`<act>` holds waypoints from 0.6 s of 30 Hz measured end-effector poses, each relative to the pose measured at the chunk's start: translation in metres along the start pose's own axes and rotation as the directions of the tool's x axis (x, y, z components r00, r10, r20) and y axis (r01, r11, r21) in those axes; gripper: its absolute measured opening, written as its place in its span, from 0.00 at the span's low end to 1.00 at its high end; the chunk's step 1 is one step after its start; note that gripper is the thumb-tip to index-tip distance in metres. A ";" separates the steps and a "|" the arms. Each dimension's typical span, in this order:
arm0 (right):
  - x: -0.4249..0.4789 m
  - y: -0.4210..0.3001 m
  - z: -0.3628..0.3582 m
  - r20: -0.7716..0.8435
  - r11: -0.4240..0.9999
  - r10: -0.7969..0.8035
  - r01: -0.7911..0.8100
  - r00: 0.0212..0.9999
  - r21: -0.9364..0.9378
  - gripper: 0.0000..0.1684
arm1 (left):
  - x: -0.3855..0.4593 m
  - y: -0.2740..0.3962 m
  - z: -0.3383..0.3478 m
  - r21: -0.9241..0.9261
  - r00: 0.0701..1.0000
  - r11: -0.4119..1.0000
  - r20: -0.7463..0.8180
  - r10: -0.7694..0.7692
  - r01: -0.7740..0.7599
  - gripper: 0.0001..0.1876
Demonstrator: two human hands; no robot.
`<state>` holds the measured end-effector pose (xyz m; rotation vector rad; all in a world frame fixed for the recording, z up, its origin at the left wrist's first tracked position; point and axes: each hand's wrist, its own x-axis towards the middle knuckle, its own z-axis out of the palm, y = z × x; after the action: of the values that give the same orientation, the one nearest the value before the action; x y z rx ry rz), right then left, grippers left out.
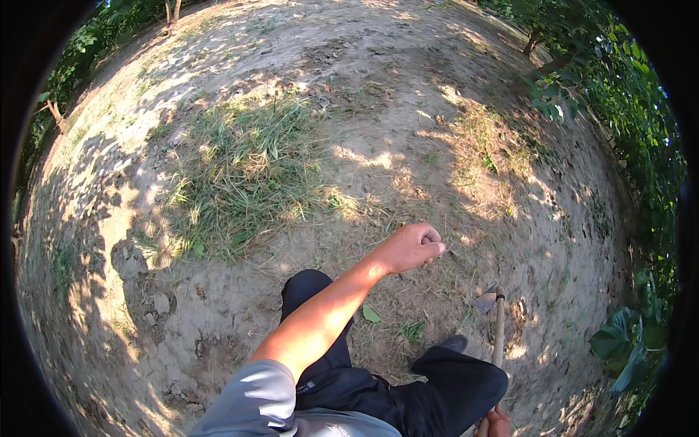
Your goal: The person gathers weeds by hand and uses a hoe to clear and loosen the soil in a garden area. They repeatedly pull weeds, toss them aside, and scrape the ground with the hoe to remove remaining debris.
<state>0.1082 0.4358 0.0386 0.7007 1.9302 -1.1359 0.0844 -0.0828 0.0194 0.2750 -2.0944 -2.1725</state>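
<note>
My left hand [418, 247] reaches forward over the bare soil with its fingers curled; whether a thin stalk is between them I cannot tell. At the lower right edge, my right hand [496, 421] is closed around the wooden handle of a small hoe [499, 333]. The hoe's flat metal blade [486, 300] is at the handle's far end, close to the ground. Ahead and to the left of my left hand lies a wide heap of cut grass [256, 169]. A single green leaf [371, 313] lies on the soil between my legs.
My bent knees in dark trousers [458, 382] and one dark shoe [454, 343] are close to the hoe. A sunlit patch of dry grass [483, 158] lies ahead on the right. Leafy branches [628, 87] line the right side, with broad leaves [617, 333] low down. Thin trunks [55, 113] stand far left.
</note>
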 end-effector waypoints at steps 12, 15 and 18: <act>0.011 -0.006 0.042 -0.095 0.994 -0.108 0.110 0.990 0.016 0.14 | -0.006 -0.027 -0.023 0.193 0.989 0.981 -0.141 0.048 -0.020 0.15; 0.022 -0.002 0.046 -0.013 0.982 -0.137 0.137 0.991 0.132 0.20 | -0.009 -0.029 -0.032 0.165 0.986 0.985 -0.164 -0.032 0.059 0.16; 0.021 0.001 0.050 -0.006 0.936 -0.243 0.236 0.970 0.261 0.22 | -0.012 -0.031 -0.041 0.160 0.981 0.984 -0.186 -0.050 0.081 0.16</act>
<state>0.1145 0.3930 0.0061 0.5927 1.9005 -1.5632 0.1064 -0.1188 -0.0123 0.5435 -2.1940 -1.9235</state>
